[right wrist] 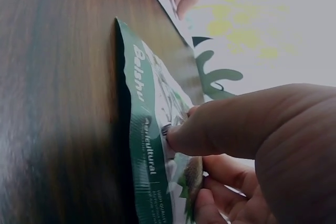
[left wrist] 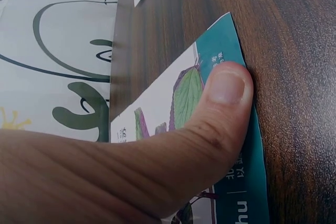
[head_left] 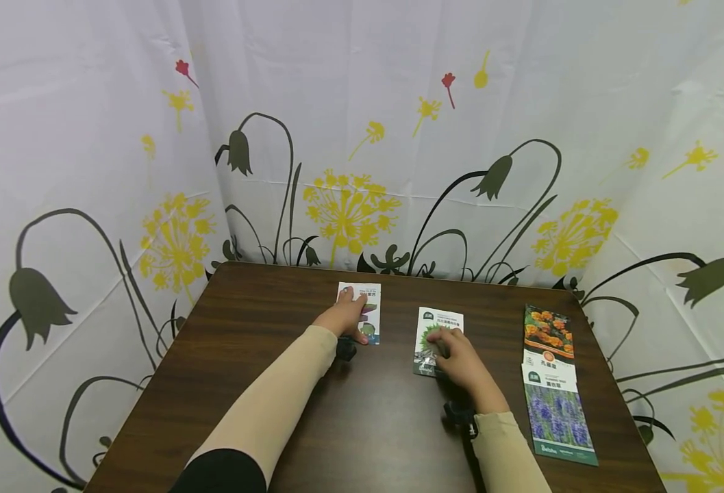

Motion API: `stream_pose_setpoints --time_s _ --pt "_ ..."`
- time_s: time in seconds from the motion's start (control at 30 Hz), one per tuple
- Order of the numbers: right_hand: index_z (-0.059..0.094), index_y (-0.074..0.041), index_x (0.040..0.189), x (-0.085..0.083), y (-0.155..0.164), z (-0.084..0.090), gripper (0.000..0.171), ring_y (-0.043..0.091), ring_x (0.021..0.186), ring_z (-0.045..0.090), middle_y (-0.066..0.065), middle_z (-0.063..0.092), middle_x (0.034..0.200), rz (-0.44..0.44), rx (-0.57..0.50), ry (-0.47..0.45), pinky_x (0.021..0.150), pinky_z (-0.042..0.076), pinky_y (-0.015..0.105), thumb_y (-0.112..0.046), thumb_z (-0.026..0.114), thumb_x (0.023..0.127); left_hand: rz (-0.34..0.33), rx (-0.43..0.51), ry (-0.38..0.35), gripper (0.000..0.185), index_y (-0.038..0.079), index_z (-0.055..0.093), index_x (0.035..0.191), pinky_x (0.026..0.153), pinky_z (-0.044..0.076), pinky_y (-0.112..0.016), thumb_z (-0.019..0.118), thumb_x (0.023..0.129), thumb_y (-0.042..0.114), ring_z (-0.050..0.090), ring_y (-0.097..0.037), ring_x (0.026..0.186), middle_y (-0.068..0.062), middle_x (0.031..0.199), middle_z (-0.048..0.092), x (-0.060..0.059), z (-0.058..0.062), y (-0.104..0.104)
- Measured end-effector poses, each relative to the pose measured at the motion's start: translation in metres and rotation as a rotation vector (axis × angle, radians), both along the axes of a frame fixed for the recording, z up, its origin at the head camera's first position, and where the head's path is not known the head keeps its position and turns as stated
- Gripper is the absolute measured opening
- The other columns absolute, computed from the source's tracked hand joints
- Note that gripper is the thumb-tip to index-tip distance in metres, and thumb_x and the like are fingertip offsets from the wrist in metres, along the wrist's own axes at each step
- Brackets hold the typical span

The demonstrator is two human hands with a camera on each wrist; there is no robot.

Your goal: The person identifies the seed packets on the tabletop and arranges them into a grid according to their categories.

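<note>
We see two hands down on the dark wooden table (head_left: 263,383), each on its own seed packet. The left hand (head_left: 343,316) lies flat over the white packet with the teal edge (head_left: 369,311), toward the far side of the table; in the left wrist view its thumb (left wrist: 223,103) presses down on that packet (left wrist: 231,40) close to the edge (purple and green leaves are printed just beside the nail). The fingers reach straight across the packet, pressing rather than curling round it.

Over to the right hand (head_left: 457,359), and we find it on the green and white packet (head_left: 438,325), which lies near the table's middle. The right wrist view shows the thumb (right wrist: 210,124) on the packet's (right wrist: 144,129) face with fingers curled beneath the lifted edge, so it pinches that side.

Well apart, at the right edge, two more packets lie overlapping: orange flowers (head_left: 548,332) farther, purple flowers (head_left: 559,418) nearer. A flowered curtain (head_left: 349,137) hangs behind.
</note>
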State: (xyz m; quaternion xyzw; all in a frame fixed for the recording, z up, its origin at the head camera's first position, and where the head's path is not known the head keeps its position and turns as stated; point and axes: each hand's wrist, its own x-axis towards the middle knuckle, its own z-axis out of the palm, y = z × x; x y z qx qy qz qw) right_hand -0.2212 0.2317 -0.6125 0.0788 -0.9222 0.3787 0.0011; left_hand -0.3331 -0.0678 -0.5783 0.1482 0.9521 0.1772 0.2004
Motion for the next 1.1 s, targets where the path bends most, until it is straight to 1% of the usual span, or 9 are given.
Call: stream_pose_setpoints --time_s 0.13,0.17,0.23,0.3,0.4,0.47,0.53,0.7,1.1 --pt "0.076 -0.009 0.123 -0.004 -0.004 -0.001 0.043 0.045 0.135 0.058 0.022 0.064 0.141 -0.005 -0.019 0.008 0.110 0.048 0.059 0.009 0.075 0.084 0.004 0.008 -0.011 0.121 0.012 0.031 0.173 0.136 0.022 -0.060 0.100 0.077 0.035 0.004 -0.045 0.171 -0.028 0.182 0.005 -0.001 -0.002 0.000" --pt "0.075 -0.009 0.123 -0.006 -0.005 -0.001 0.043 0.045 0.135 0.058 0.022 0.064 0.141 -0.005 -0.023 0.008 0.110 0.048 0.059 0.009 0.075 0.085 0.011 0.012 -0.022 0.119 0.010 0.031 0.173 0.136 0.021 -0.060 0.099 0.078 0.031 0.004 -0.045 0.171 -0.028 0.182 0.006 0.004 0.006 0.001" --pt "0.075 -0.010 0.123 -0.008 -0.007 -0.003 0.043 0.045 0.133 0.058 0.022 0.064 0.140 -0.008 -0.023 0.004 0.107 0.049 0.058 0.008 0.075 0.085 0.017 0.013 -0.034 0.119 0.010 0.031 0.172 0.136 0.021 -0.061 0.100 0.078 0.031 0.004 -0.045 0.171 -0.028 0.182 0.005 0.003 0.006 0.001" --pt "0.075 -0.011 0.124 -0.010 -0.008 -0.004 0.042 0.044 0.128 0.058 0.021 0.064 0.137 -0.011 -0.019 -0.004 0.104 0.049 0.057 0.008 0.075 0.086 0.016 0.021 -0.029 0.122 0.009 0.031 0.172 0.135 0.021 -0.064 0.101 0.075 0.033 0.004 -0.047 0.171 -0.029 0.182 0.006 -0.004 -0.006 0.001" --pt "0.073 -0.012 0.124 -0.014 -0.010 -0.005 0.043 0.042 0.125 0.057 0.020 0.063 0.135 -0.011 -0.013 -0.013 0.102 0.049 0.057 0.008 0.073 0.087 0.016 0.016 -0.029 0.121 0.008 0.032 0.172 0.134 0.022 -0.065 0.102 0.075 0.032 0.004 -0.047 0.171 -0.030 0.181 0.006 -0.005 -0.005 0.001" --pt "0.072 -0.013 0.125 -0.017 -0.011 -0.006 0.042 0.043 0.127 0.055 0.021 0.061 0.137 0.000 -0.012 -0.017 0.103 0.048 0.058 0.007 0.072 0.088 0.015 0.019 -0.020 0.121 0.008 0.032 0.172 0.135 0.021 -0.065 0.101 0.076 0.032 0.004 -0.047 0.170 -0.030 0.181 0.006 -0.005 -0.005 0.001" --pt "0.071 -0.013 0.126 -0.020 -0.012 -0.007 0.042 0.046 0.131 0.052 0.023 0.058 0.144 0.021 -0.011 -0.028 0.107 0.046 0.062 0.007 0.070 0.089 0.015 0.011 -0.026 0.117 0.009 0.032 0.172 0.136 0.020 -0.062 0.100 0.078 0.029 0.003 -0.045 0.171 -0.029 0.182 0.006 0.001 0.006 0.002" --pt "0.068 -0.014 0.133 -0.024 -0.012 -0.006 0.042 0.055 0.148 0.039 0.027 0.045 0.161 0.093 -0.010 -0.087 0.120 0.036 0.069 0.006 0.064 0.096 0.010 0.001 -0.015 0.117 0.010 0.030 0.173 0.136 0.021 -0.060 0.098 0.080 0.031 0.004 -0.045 0.171 -0.028 0.182 0.006 0.006 0.008 0.002" --pt "0.067 -0.010 0.137 -0.035 -0.015 -0.005 0.044 0.056 0.152 0.033 0.027 0.043 0.161 0.153 -0.054 -0.095 0.123 0.031 0.072 0.007 0.062 0.097 0.015 0.003 -0.017 0.117 0.010 0.030 0.173 0.136 0.021 -0.061 0.099 0.080 0.029 0.004 -0.046 0.171 -0.029 0.182 0.005 0.006 0.010 0.002"
